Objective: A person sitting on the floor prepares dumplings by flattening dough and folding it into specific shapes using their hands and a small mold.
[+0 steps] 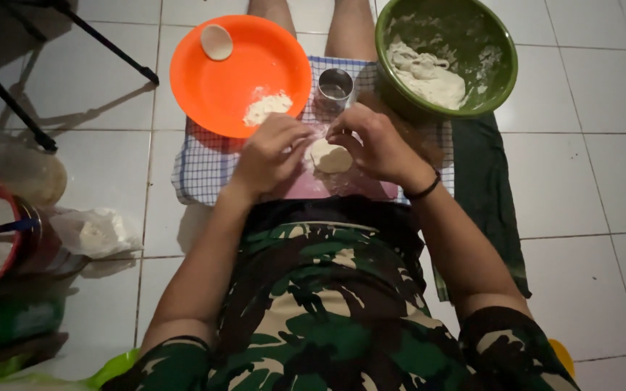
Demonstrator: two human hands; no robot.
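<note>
Hands are pinching a flat dough disc: left hand and right hand gripping its edges over a checked cloth, beside an orange plate and green bowl, on white floor tiles.

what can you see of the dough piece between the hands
The dough piece is a small, pale, off-white round, flattened into a thick disc with a soft, smooth-looking surface. It lies over a pink board set on a checked cloth. The left hand touches its left edge with its fingertips and the right hand curls over its right and top edge, so part of the rim is hidden. It sits just below a small metal cup.
</note>
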